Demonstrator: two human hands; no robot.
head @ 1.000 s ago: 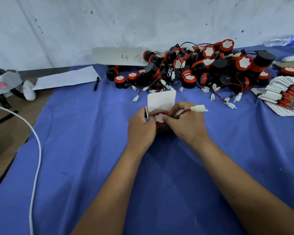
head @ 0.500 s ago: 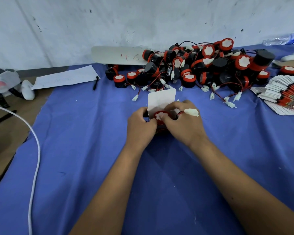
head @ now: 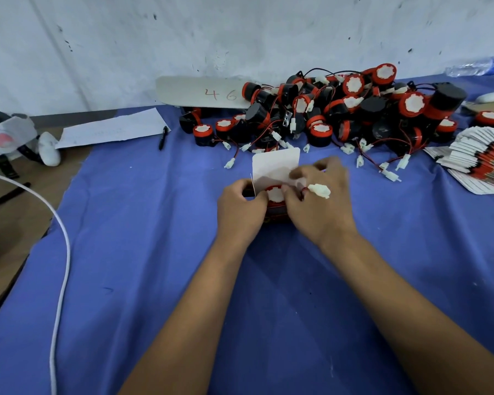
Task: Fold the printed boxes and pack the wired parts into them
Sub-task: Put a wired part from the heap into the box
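The person sits at a table covered with a blue cloth and works with both hands close together in the middle of it. Between the hands stands a small printed box with its white top flap open and standing upright behind. A wired part, black with a red ring and a white face, sits in the mouth of the box. The left hand grips the left side of the box, its fingers curled around the edge. The right hand has its thumb and fingers curled at the part and its red wire; the white connector of this wire lies over the back of the fingers. The upper fingers of this hand are blurred, so I cannot tell exactly how they lie. Behind the box, near the wall, there is a big pile of the same wired parts, with many white plugs hanging out onto the cloth. At the right edge a fanned stack of flat boxes waits, well apart from the hands. On the left side I see a sheet of paper, a black pen just beside it, and a white cable that runs across the cloth's edge.
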